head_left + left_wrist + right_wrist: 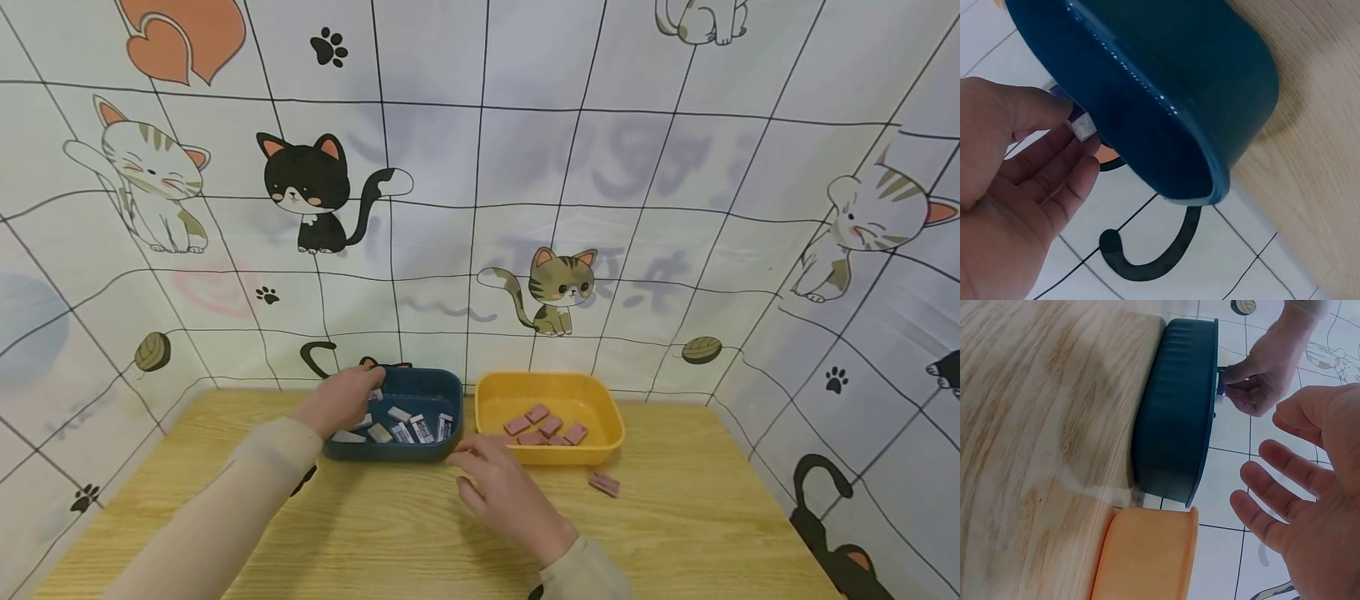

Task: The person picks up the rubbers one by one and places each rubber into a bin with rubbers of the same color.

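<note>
My left hand (341, 404) is over the left side of a dark blue bin (390, 452). Thumb and fingers pinch a small white eraser (1084, 127) with a dark printed sleeve, at the bin's rim in the left wrist view. Inside the blue bin lie several white erasers (422, 428), some in printed sleeves. My right hand (506, 492) hovers with relaxed, spread fingers near the gap between the bins, holding nothing. Beside it stands a yellow bin (592, 455) with several small pink blocks (517, 425) inside.
One pink block (603, 483) lies on the wooden table (675, 533) in front of the yellow bin. A white wall covering (435, 250) with cat drawings rises directly behind the bins and along both sides.
</note>
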The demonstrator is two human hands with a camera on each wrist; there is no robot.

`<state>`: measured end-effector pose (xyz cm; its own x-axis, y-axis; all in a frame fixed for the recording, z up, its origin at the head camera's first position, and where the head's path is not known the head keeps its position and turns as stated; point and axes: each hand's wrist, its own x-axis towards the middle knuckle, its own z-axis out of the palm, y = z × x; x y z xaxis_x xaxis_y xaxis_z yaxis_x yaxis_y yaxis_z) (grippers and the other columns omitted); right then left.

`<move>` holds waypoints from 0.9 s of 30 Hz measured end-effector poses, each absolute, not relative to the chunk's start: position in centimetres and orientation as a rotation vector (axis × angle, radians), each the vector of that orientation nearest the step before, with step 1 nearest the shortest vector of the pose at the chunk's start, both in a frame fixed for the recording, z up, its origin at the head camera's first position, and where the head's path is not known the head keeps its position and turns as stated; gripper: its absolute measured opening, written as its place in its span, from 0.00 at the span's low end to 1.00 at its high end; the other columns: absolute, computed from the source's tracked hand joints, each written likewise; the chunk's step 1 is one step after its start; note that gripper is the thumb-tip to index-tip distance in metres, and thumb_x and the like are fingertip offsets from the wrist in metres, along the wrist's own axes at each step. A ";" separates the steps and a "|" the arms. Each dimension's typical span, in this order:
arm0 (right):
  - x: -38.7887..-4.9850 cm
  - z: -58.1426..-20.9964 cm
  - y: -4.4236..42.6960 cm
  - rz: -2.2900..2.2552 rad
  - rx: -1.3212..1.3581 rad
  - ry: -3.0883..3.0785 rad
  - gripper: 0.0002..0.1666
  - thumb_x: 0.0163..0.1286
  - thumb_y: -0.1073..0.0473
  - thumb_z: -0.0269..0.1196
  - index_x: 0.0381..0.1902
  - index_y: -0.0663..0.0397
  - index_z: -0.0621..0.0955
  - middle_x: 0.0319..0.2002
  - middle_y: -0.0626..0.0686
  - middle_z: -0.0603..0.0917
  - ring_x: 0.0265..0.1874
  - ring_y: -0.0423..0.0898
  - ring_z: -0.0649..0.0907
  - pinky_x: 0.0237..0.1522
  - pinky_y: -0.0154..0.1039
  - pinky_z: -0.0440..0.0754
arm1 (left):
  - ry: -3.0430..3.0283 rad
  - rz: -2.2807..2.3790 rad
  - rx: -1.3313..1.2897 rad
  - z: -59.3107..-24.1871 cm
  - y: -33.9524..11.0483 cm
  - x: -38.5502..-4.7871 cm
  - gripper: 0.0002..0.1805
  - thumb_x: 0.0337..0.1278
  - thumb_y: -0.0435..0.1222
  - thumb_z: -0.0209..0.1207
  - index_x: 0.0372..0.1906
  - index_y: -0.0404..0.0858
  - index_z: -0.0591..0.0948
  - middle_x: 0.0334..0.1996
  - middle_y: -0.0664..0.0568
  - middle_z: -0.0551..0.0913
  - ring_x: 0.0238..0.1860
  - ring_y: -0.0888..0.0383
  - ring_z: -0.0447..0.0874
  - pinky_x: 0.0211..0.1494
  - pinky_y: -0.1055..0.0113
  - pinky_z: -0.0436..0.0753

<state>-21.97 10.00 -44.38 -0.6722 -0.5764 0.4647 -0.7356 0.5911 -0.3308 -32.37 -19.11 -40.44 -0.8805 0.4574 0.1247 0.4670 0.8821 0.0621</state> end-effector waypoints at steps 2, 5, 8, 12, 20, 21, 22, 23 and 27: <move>-22.0 -44.6 10.0 0.735 1.075 -2.496 0.12 0.71 0.63 0.64 0.50 0.49 0.87 0.50 0.47 0.80 0.47 0.42 0.78 0.58 0.46 0.80 | -2.964 -0.130 -0.725 -40.6 -19.0 -32.7 0.09 0.63 0.21 0.59 0.42 0.37 0.78 0.33 0.46 0.82 0.35 0.50 0.83 0.40 0.55 0.85; -22.0 -45.0 10.0 0.724 1.084 -2.465 0.12 0.68 0.64 0.66 0.49 0.50 0.87 0.49 0.48 0.81 0.47 0.42 0.79 0.58 0.46 0.80 | -2.992 -0.122 -0.722 -40.9 -18.9 -33.2 0.09 0.63 0.21 0.59 0.40 0.37 0.80 0.32 0.47 0.81 0.34 0.51 0.82 0.41 0.54 0.84; -22.0 -45.6 10.1 0.713 1.097 -2.442 0.13 0.67 0.65 0.68 0.49 0.51 0.87 0.49 0.49 0.81 0.48 0.43 0.79 0.56 0.45 0.81 | -3.024 -0.111 -0.705 -41.3 -18.8 -33.5 0.08 0.63 0.21 0.60 0.38 0.37 0.82 0.32 0.49 0.81 0.34 0.53 0.81 0.41 0.55 0.84; -21.8 -46.0 10.1 0.716 1.097 -2.454 0.13 0.67 0.65 0.67 0.49 0.52 0.87 0.50 0.49 0.81 0.49 0.43 0.79 0.55 0.42 0.81 | -3.052 -0.067 -0.696 -42.2 -18.8 -34.2 0.08 0.62 0.22 0.61 0.36 0.37 0.83 0.31 0.51 0.80 0.34 0.54 0.79 0.42 0.55 0.83; -21.5 -46.2 10.1 0.745 1.072 -2.565 0.13 0.71 0.64 0.65 0.51 0.52 0.87 0.53 0.48 0.81 0.50 0.43 0.78 0.57 0.42 0.80 | -3.082 -0.081 -0.726 -43.7 -19.1 -35.3 0.08 0.61 0.22 0.62 0.33 0.37 0.84 0.29 0.52 0.82 0.35 0.54 0.82 0.43 0.55 0.83; -21.5 -46.2 10.1 0.744 1.069 -2.571 0.13 0.71 0.64 0.65 0.51 0.52 0.87 0.53 0.48 0.81 0.50 0.43 0.78 0.57 0.41 0.80 | -3.082 -0.083 -0.720 -43.9 -19.2 -35.4 0.08 0.61 0.23 0.63 0.33 0.38 0.84 0.29 0.53 0.83 0.34 0.54 0.82 0.43 0.55 0.84; -21.4 -46.2 10.2 0.747 1.068 -2.578 0.12 0.71 0.64 0.64 0.51 0.52 0.87 0.53 0.48 0.81 0.50 0.43 0.78 0.57 0.41 0.80 | -3.085 -0.075 -0.706 -44.1 -19.2 -35.6 0.08 0.61 0.22 0.63 0.32 0.38 0.84 0.28 0.53 0.82 0.34 0.55 0.82 0.43 0.54 0.84; -21.4 -46.3 10.2 0.746 1.067 -2.582 0.12 0.71 0.64 0.64 0.51 0.52 0.87 0.53 0.48 0.81 0.51 0.43 0.78 0.57 0.41 0.80 | -3.083 -0.069 -0.692 -44.4 -19.3 -35.7 0.08 0.61 0.23 0.63 0.31 0.38 0.84 0.28 0.53 0.82 0.33 0.55 0.81 0.43 0.54 0.83; -21.4 -46.4 10.3 0.742 1.055 -2.602 0.12 0.72 0.63 0.64 0.51 0.52 0.87 0.54 0.48 0.80 0.51 0.42 0.78 0.58 0.42 0.81 | -3.079 -0.056 -0.639 -45.0 -19.4 -36.0 0.07 0.61 0.24 0.63 0.33 0.38 0.85 0.30 0.51 0.84 0.34 0.55 0.82 0.45 0.53 0.84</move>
